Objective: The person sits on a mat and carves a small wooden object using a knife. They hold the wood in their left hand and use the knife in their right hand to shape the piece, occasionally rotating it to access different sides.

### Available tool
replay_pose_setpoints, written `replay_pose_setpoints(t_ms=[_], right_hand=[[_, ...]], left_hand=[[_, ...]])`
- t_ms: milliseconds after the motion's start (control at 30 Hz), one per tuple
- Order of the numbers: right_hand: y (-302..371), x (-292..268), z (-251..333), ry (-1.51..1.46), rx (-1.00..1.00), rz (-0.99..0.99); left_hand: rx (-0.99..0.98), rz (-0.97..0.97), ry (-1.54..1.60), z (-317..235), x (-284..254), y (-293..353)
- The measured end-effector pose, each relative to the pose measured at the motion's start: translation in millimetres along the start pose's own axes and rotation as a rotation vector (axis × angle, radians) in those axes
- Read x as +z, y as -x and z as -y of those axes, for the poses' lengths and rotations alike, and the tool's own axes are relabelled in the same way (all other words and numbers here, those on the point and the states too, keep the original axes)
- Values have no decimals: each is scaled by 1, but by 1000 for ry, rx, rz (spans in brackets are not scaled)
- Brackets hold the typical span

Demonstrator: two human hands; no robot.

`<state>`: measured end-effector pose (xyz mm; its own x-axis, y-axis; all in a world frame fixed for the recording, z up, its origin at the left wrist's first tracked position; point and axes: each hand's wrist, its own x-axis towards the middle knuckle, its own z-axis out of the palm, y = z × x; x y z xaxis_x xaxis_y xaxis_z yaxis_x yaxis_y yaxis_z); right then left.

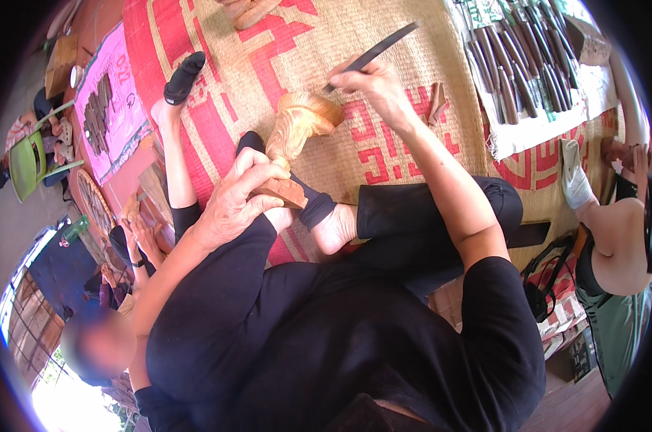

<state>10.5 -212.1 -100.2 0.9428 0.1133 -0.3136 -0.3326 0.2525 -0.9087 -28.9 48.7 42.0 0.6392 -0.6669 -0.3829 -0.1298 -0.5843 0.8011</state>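
My left hand (pixel 241 189) is closed around the lower end of a carved wooden figure (pixel 297 128), pale yellow with flowing grooves. A reddish-brown wood block (pixel 281 191) sits at that end under my fingers; whether it is one piece with the figure I cannot tell. The carving leans up and to the right, above my feet. My right hand (pixel 373 85) is closed on a long, dark, slim carving tool (pixel 385 47), its far end pointing up to the right. The tool's lower end is just above the carving's wide top; contact cannot be made out.
A straw mat (pixel 383 155) with red patterns lies beneath me. Several dark-handled carving tools (pixel 517 68) rest on a white cloth at right. Wood scraps (pixel 436 103) lie on the mat. A pink sheet (pixel 128 133) carries more tools at left. Other people sit on both sides.
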Motion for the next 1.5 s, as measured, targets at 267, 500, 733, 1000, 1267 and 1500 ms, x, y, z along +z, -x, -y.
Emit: replay_pose_setpoints(t_ms=[267, 500, 733, 1000, 1267, 1500], right_hand=[[-12, -16, -19, -116, 103, -90], [2, 12, -14, -104, 120, 33], [-4, 2, -14, -208, 111, -48], [-13, -13, -26, -126, 72, -89], [-4, 3, -25, -83, 164, -22], [-3, 10, -22, -71, 119, 106]], left_hand=[[-13, 25, -23, -3, 0, 0], [-21, 62, -75, -5, 1, -1], [-5, 73, -112, -4, 1, -2], [-17, 109, -143, -12, 2, -5], [40, 150, -217, -11, 3, -6], [118, 178, -263, -7, 5, -7]])
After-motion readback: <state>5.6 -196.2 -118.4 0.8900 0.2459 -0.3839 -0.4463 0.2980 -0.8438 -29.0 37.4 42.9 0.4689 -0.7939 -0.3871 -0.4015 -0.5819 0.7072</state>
